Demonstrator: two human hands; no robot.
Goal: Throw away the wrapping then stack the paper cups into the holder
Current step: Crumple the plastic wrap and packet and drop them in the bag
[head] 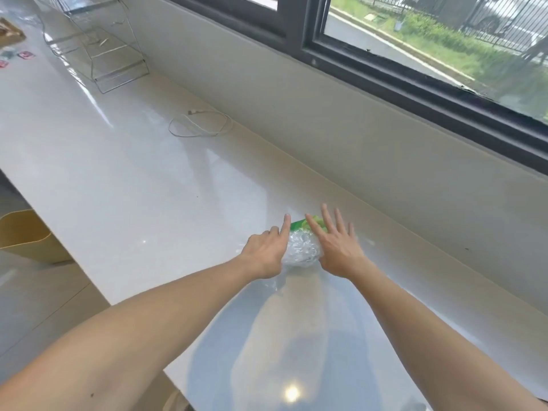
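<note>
Head cam is looking down at a long white counter (124, 185) w/ both bare arms reaching fwd. Crumpled clear wrapping (302, 250), w/ a green printed bit at its far end, is lying on the counter near the wall, sitting between the two hands. Left hand (267, 253) is touching its left side, index finger pointing out straight, other fingers curling in, not gripping. Right hand (338, 250) is resting flat against its right side, fingers spread wide, holding nothing. Wire holder (109, 51) is standing far back on the counter, well apart from the wrapping. White cable (201, 124) is lying coiled between them. Yellow bin (26, 235) is sitting on the floor left of the counter.
</note>
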